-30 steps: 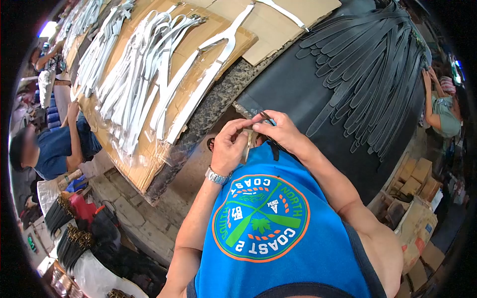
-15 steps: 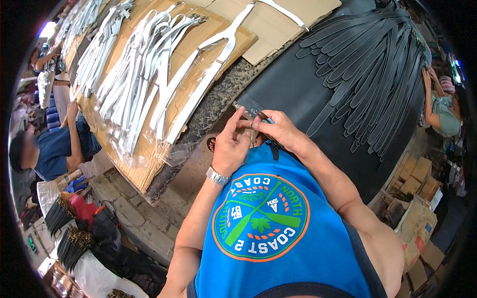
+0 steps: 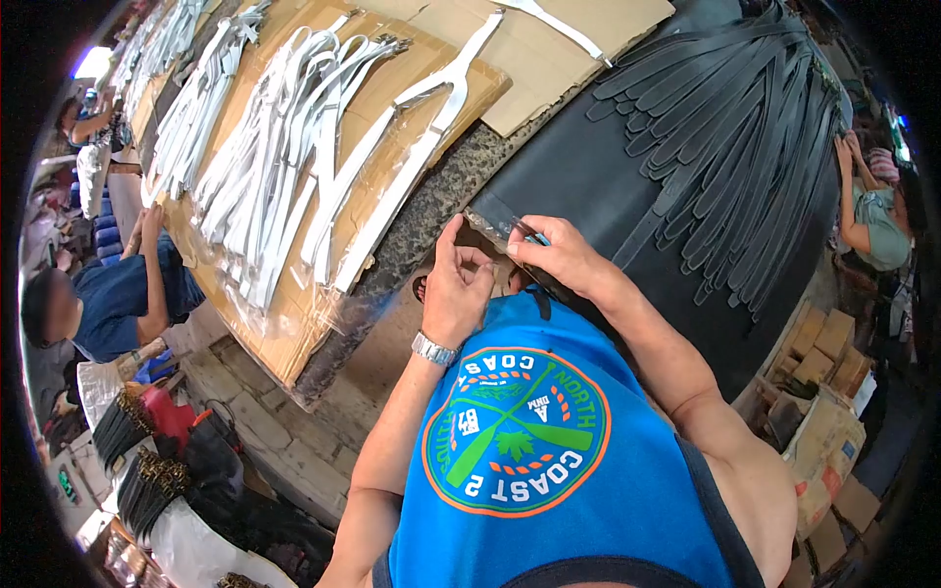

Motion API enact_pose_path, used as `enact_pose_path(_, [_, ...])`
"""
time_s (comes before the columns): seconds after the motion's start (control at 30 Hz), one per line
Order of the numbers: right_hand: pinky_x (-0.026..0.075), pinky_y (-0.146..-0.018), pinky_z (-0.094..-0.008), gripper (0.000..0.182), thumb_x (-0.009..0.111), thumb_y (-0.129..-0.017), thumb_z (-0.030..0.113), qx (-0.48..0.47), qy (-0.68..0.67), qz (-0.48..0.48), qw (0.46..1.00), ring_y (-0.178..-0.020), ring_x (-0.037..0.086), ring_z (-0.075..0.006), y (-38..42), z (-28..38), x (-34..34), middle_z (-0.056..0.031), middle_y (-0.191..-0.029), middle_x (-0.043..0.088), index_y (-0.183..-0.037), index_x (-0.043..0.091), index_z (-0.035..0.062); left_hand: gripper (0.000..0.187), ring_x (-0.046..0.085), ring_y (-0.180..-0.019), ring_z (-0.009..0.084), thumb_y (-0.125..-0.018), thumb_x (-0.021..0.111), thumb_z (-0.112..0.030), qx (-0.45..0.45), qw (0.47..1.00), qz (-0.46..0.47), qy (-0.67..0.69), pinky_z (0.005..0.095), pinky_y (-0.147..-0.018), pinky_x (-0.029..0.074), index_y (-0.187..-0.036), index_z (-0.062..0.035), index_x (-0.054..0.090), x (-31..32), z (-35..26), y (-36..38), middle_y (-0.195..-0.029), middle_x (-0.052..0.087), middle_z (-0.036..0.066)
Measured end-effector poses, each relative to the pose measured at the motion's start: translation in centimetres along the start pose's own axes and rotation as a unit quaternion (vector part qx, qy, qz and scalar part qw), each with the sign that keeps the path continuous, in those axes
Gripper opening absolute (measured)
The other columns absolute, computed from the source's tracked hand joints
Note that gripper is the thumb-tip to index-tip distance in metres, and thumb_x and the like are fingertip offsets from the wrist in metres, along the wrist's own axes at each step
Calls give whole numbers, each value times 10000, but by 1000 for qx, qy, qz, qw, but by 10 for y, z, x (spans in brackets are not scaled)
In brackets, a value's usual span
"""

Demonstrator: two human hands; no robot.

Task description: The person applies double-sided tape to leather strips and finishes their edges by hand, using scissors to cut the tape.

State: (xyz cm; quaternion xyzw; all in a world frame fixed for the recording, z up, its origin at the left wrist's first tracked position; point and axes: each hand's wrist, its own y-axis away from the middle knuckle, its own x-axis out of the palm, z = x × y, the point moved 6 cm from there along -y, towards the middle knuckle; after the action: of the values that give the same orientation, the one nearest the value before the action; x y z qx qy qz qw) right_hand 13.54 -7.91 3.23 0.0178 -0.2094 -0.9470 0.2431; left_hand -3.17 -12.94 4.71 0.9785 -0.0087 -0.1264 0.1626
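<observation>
I log: right hand, pinching slim tool at its 10 o'clock; left hand, part-curled, contents I cannot tell.

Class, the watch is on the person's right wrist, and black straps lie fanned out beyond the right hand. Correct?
Not quite: the head view shows the watch on the left wrist. Black straps do lie fanned out beyond the right hand.

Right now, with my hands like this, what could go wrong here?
The slim item pinched in your right hand could slip and perhaps mark the black sheet close by. The black straps overlap in a fan, so pulling one might drag others. The white straps lie heaped, so they could tangle.
</observation>
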Motion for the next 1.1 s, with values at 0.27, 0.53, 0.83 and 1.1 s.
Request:
enact_pose_path(0.27, [302,-491,-240,162,742,-866,248,-39,-70,-209,975,-582,420,-23,-70,-2,-99,65,-698,539,-875,651,114,726,569,-677,52,-892,623,1,8,999,-16,32,225,-593,478,-1542,-50,303,-7,15,2,-964,661,61])
enact_pose_path(0.53, [265,-431,-249,172,712,-887,223,12,-182,-268,946,-544,397,-62,-149,-32,-148,63,-671,433,-855,570,131,721,559,-660,39,-898,599,22,-8,999,-11,40,209,-574,460,-1544,-32,284,-11,4,7,-985,651,67])
enact_pose_path(0.83, [276,-438,-220,146,689,-901,216,44,-195,-295,934,-555,399,-44,-162,-39,-162,74,-692,446,-854,565,156,720,563,-657,41,-906,587,27,-4,998,-14,53,200,-562,461,-1547,-24,262,-14,2,10,-978,643,74])
enact_pose_path(1.1, [277,-415,-243,190,712,-874,246,52,-151,-317,935,-523,408,-56,-173,-49,-170,64,-669,457,-819,560,146,707,555,-657,38,-911,581,31,-5,998,-14,64,193,-562,458,-1539,0,257,-15,3,12,-984,638,82])
